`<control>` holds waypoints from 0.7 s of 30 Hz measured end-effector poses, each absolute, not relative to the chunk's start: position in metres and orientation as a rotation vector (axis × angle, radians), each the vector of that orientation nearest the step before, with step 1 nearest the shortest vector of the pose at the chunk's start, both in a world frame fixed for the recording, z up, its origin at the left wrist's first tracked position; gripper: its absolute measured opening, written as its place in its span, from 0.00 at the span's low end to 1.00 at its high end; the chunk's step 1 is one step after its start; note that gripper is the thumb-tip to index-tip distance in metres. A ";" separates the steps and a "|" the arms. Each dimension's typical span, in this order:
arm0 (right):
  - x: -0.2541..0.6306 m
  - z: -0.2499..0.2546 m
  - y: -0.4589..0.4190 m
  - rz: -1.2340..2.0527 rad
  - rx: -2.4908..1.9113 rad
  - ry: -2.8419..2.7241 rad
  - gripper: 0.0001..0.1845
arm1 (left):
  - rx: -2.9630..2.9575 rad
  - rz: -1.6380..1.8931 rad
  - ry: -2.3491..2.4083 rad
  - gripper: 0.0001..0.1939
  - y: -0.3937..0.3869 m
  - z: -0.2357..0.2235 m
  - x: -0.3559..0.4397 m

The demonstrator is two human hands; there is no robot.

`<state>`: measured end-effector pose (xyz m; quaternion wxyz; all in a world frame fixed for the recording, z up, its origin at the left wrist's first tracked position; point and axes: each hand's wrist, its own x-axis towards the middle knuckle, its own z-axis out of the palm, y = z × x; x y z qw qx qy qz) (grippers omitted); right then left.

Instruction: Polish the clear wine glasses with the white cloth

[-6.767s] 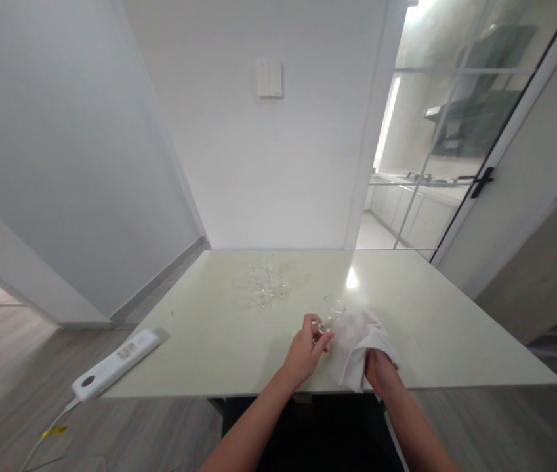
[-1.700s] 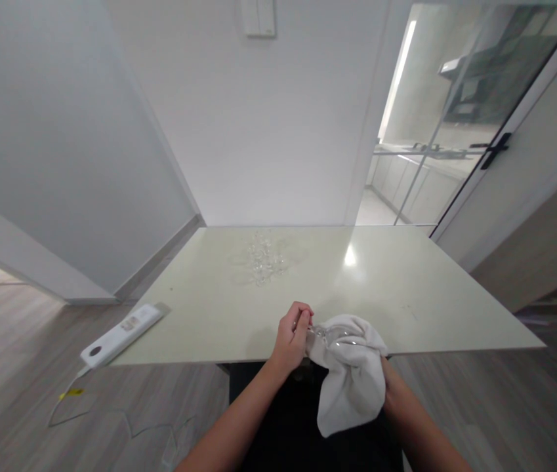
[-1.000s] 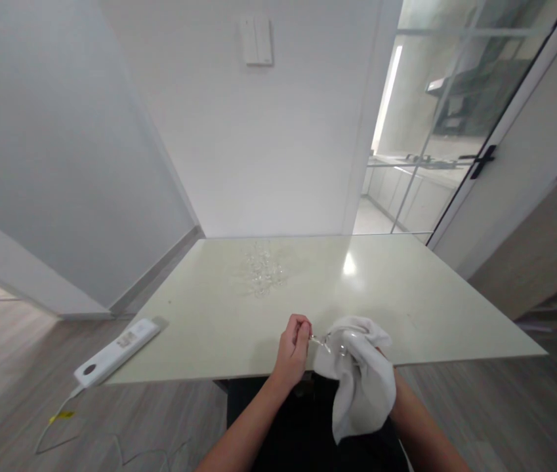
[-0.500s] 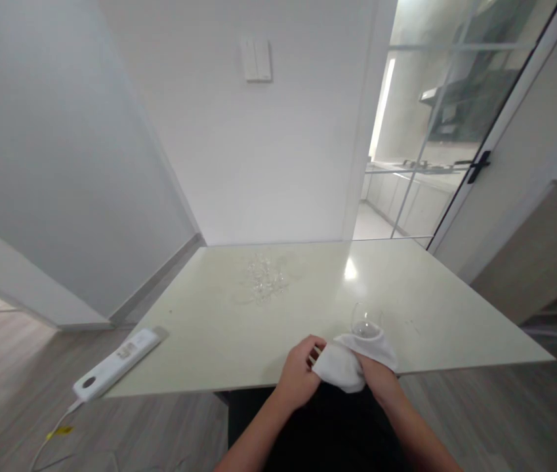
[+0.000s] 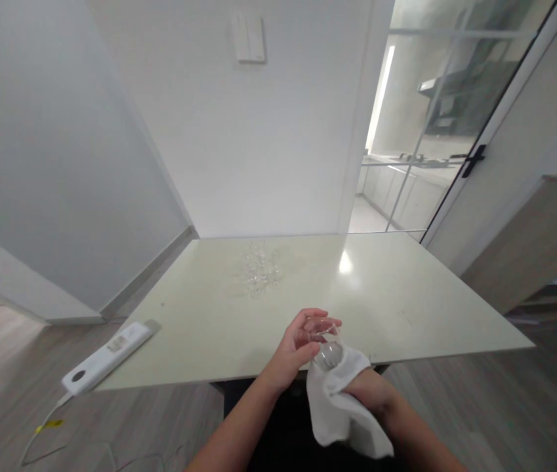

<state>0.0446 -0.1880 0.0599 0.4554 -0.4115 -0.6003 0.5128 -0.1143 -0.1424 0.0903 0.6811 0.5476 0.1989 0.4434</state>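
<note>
My left hand [image 5: 298, 344] curls its fingers over the rim of a clear wine glass [image 5: 326, 341], held upright above the near edge of the pale table [image 5: 406, 308]. My right hand [image 5: 371, 396] sits just below the glass, wrapped in a white cloth [image 5: 337, 410] that cups the glass's base and hangs down off the table edge. The stem of the glass is hidden by the cloth.
A cluster of clear glasses [image 5: 257, 274] stands at the far middle of the table. A white power strip [image 5: 105, 357] with a cord lies on the table's near left corner. A glass sliding door [image 5: 435, 131] is at the back right.
The glass has shifted left toward me, from over the cloth on the right to under my left fingers. My left hand moved from the cloth onto the rim; the cloth now hangs lower.
</note>
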 end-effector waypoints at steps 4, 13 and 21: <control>0.035 0.058 -0.184 1.223 -1.054 -1.463 0.18 | 1.216 1.223 0.753 0.34 -0.139 0.079 -0.103; 0.037 0.045 -0.185 1.374 -1.029 -1.325 0.23 | 1.162 1.078 0.701 0.31 -0.143 0.088 -0.105; 0.045 0.054 -0.185 1.363 -1.038 -1.518 0.19 | 1.274 1.006 0.643 0.26 -0.146 0.079 -0.102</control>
